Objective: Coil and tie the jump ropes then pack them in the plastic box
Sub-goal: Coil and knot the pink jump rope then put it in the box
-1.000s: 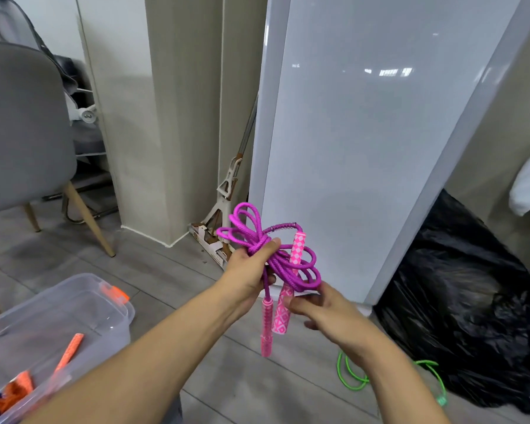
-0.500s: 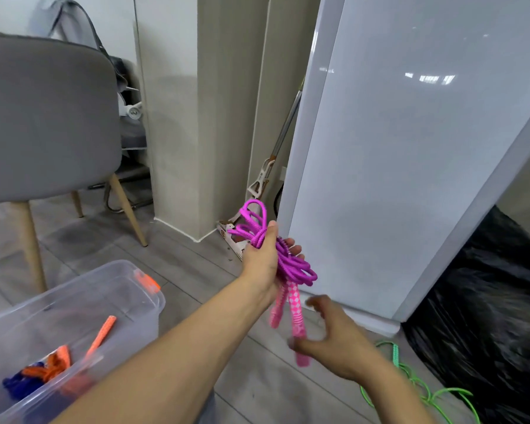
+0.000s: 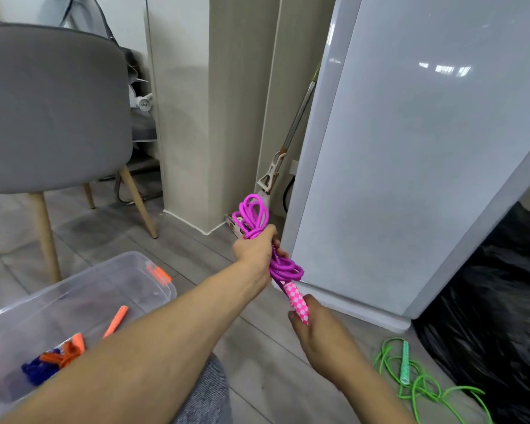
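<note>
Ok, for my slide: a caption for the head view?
Left grip holds the coiled purple rope, right grip its pink handle, plastic box nearby.

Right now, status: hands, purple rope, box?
Left hand grips purple rope coil. Right hand holds its pink handle. Plastic box open at left; green rope loose on floor.

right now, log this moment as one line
left hand: grips purple rope coil | right hand: grips pink handle | plastic box: open, orange-blue rope inside | green rope: loose on floor
</note>
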The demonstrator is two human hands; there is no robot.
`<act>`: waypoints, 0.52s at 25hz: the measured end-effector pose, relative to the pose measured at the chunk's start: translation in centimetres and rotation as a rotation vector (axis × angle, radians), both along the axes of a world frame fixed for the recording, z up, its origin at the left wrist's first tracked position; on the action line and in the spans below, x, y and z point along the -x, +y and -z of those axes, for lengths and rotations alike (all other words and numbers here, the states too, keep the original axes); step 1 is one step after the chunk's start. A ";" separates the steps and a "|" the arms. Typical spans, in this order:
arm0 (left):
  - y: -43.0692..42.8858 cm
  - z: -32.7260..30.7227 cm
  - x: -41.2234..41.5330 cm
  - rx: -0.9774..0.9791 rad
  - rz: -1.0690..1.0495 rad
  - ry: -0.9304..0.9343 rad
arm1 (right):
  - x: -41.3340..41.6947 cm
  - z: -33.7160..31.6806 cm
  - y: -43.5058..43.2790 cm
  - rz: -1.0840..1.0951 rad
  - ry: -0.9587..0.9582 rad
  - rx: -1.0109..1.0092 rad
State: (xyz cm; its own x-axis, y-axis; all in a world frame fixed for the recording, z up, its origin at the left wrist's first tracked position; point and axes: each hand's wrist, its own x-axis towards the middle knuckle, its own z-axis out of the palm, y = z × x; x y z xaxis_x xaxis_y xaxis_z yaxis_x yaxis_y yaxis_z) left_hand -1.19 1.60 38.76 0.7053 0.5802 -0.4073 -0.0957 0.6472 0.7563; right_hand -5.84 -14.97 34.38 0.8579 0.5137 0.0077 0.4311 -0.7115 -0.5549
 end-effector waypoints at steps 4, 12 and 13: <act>1.5 1.6 -0.4 -0.068 -0.020 0.048 | 0.1 0.8 0.8 0.002 0.025 0.060; 5.1 3.5 -0.4 -0.609 0.316 -0.016 | -3.4 0.7 -1.5 0.092 -0.143 0.416; 5.3 3.6 -0.3 -0.684 0.414 -0.008 | -4.1 0.7 -1.5 0.112 -0.326 0.447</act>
State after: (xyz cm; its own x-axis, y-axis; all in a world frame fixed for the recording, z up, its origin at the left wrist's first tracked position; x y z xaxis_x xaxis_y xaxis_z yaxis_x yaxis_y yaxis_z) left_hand -0.89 6.89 35.20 0.9197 0.3894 -0.0495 0.0435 0.0242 0.9988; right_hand -1.79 -16.47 33.69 0.8972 0.4335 0.0844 0.4377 -0.8982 -0.0393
